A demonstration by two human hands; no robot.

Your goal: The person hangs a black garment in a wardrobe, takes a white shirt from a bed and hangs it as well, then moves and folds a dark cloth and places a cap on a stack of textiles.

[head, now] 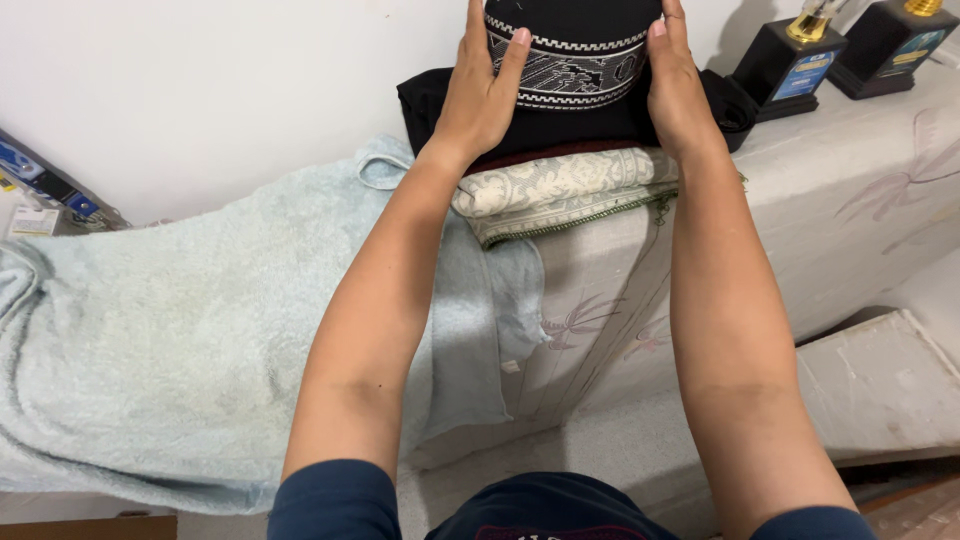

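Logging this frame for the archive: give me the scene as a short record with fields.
left hand: flat against the left side of a black cap with a white patterned band
right hand: flat against the cap's right side
under the cap: folded black cloth, on a folded cream patterned cloth
support: pale ledge with a faint floral print
left of stack: light blue towel, draped over the ledge
right of stack: two trophies on black bases
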